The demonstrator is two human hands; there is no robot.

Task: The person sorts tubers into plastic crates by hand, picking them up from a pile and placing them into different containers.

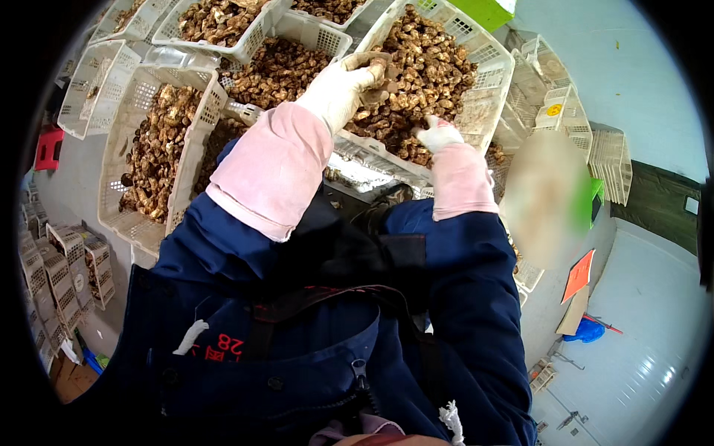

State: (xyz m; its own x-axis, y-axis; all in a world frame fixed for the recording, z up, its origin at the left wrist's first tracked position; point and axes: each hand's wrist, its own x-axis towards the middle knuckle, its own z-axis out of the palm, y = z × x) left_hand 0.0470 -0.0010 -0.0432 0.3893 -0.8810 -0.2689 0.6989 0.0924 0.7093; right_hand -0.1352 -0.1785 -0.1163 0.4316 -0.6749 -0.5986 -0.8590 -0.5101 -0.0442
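My left hand (338, 91), in a whitish glove with a pink cuff, is over the near left side of a large white plastic crate (489, 93). Its thumb and fingers are closed around a brown mushroom (378, 71). Lower and to the right, my right hand (440, 135), gloved the same way, reaches into that crate's near end. Its visible fingers are apart at the surface of the heap, and nothing shows between them. Knobbly brown and pale mushrooms (425, 65) fill much of the crate.
More white crates of mushrooms stand left, including a tilted crate (115, 160). Stacked crates (554, 111) are at the right. A green box (483, 11) lies beyond the main crate. A red stool (49, 147) is at far left, and a blurred patch (545, 197) covers something at right.
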